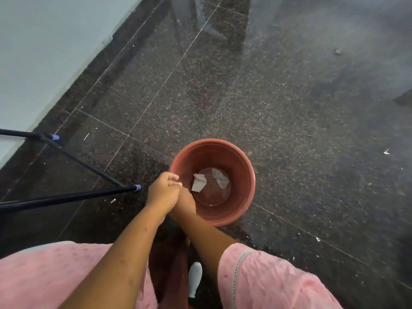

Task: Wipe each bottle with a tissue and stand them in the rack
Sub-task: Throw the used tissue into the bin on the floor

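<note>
Looking down: two crumpled white tissues (199,182) lie apart on the bottom of a terracotta bucket (246,175) on the dark floor (289,108). Left hand (163,192) covers right hand (186,202) at the near rim, so I cannot tell what the fingers grip. Black stand legs (89,162) sit left.

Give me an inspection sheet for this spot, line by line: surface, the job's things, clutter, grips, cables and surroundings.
Surface: dark speckled stone floor.
Job's things: two tissue pieces lie at the bottom of a red-brown bucket; no bottles seen; black frame legs with blue end caps at left, possibly the rack.
Clutter: a white scrap and other small bits scattered on the floor.
Grips: left hand lies over right hand at the bucket's near rim; cannot tell if either holds anything.
Cables: nothing seen.
Surroundings: pale wall at left; pink garment and a white shoe below.
</note>
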